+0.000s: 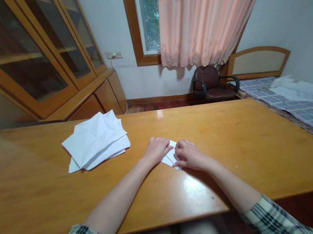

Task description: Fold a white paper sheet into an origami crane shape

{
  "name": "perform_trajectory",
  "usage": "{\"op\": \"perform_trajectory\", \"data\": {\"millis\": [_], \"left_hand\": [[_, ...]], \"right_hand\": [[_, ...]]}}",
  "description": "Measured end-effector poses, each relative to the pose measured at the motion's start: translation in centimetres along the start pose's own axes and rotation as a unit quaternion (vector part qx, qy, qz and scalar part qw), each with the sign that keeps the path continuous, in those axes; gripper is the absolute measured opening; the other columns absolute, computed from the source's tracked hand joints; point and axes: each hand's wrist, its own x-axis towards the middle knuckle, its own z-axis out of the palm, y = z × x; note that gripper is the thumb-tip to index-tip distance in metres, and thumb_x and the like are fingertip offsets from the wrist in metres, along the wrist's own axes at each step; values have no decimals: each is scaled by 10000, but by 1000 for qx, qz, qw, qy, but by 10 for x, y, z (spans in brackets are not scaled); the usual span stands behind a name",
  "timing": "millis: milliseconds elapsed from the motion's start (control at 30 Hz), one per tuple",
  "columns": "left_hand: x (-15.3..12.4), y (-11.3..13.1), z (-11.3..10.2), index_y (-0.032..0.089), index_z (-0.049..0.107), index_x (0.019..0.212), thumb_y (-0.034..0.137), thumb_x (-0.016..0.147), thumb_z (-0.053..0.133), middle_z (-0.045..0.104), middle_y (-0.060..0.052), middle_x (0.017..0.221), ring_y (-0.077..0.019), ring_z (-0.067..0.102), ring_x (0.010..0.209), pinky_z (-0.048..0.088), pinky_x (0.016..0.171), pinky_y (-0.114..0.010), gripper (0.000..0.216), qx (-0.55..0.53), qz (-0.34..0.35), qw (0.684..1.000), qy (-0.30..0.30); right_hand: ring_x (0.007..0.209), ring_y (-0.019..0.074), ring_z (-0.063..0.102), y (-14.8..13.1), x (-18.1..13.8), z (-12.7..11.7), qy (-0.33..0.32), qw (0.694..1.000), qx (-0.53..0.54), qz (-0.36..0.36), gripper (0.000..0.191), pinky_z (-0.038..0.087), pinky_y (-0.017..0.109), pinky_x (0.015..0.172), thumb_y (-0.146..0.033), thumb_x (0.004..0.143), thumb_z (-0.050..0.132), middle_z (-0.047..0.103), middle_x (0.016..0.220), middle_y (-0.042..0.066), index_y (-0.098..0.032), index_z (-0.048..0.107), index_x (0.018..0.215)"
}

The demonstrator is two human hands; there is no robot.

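Observation:
A small piece of folded white paper (169, 159) lies flat on the wooden table (145, 197), with a crease line showing across it. From its left side my left hand (158, 149) holds it down, thumb on the upper part and the other fingers together at its far edge. My right hand (191, 155) grips its right side with bent fingers, and the thumb touches the near corner. Both hands cover parts of the paper, so its full outline is hidden.
A pile of creased white sheets (96, 140) rests on the table to the left of my hands. Beyond the table stand a glass-door cabinet (79, 81), a brown armchair (211, 80) and a bed (299, 98) with more white paper on it.

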Motion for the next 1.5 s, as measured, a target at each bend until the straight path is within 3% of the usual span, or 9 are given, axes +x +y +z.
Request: {"op": "perform_trajectory", "data": {"millis": [167, 333, 467, 533, 633, 733, 900, 1233, 1500], "left_hand": [[-1, 4, -2, 186, 584, 830, 422, 890, 514, 634, -68, 878, -242, 534, 877, 315, 736, -348, 253, 10, -13, 1000, 7], [-2, 3, -2, 189, 579, 832, 435, 896, 498, 629, -67, 890, -242, 523, 888, 307, 747, -352, 267, -2, -17, 1000, 5], [-1, 2, 0, 191, 578, 825, 444, 896, 494, 630, -62, 885, -240, 525, 878, 305, 736, -353, 276, 0, -16, 1000, 4], [-1, 2, 0, 190, 578, 823, 446, 895, 497, 629, -60, 881, -240, 526, 871, 306, 729, -353, 277, 8, -14, 1000, 5], [-1, 3, 1, 188, 581, 834, 434, 897, 497, 626, -61, 886, -235, 527, 868, 308, 726, -349, 268, 21, -7, 1000, 7], [-1, 3, 2, 187, 585, 852, 405, 910, 479, 620, -64, 896, -233, 524, 874, 314, 733, -347, 249, 31, -3, 999, 10], [-1, 4, 4, 190, 588, 865, 374, 925, 444, 618, -68, 907, -230, 519, 901, 317, 763, -355, 241, 33, -12, 999, 5], [-1, 6, 0, 189, 585, 872, 383, 924, 446, 618, -66, 911, -232, 519, 898, 317, 756, -356, 245, 36, -13, 999, -2], [-1, 6, 1, 187, 584, 872, 410, 917, 466, 623, -63, 908, -234, 523, 891, 315, 750, -353, 255, 39, -12, 999, -2]], "right_hand": [[964, 226, 455, 1, -2, -2, 5, 1000, -16, -22, 395, 359, 355, 824, -579, 741, 643, 513, 986, 68, -187, 591, 749], [989, 251, 444, 5, -6, -3, -6, 999, -3, -45, 561, 363, 371, 844, -688, 560, 707, 498, 1035, 75, -193, 574, 788], [986, 246, 443, 8, -7, -5, -15, 999, 16, -47, 605, 362, 358, 848, -700, 499, 733, 491, 1033, 66, -198, 567, 793], [956, 227, 450, 6, -5, -4, -10, 1000, 19, -23, 550, 359, 339, 829, -699, 582, 688, 502, 993, 55, -199, 566, 774], [915, 207, 453, 0, 3, 1, 26, 999, -19, 31, 445, 339, 330, 795, -624, 837, 475, 525, 926, 57, -194, 571, 776], [910, 217, 446, -8, 10, 9, 68, 993, -76, 64, 456, 320, 340, 779, -602, 886, 396, 544, 910, 69, -188, 574, 817], [915, 235, 449, -9, 14, 18, 88, 987, -119, 66, 485, 311, 345, 757, -662, 824, 455, 557, 930, 77, -189, 565, 838], [927, 243, 454, -2, 13, 14, 62, 991, -106, 53, 448, 319, 350, 762, -641, 781, 547, 554, 952, 79, -197, 537, 842], [920, 235, 448, 13, 2, 4, 22, 999, -28, -5, 598, 361, 337, 789, -688, 576, 701, 517, 969, 57, -206, 490, 859]]}}
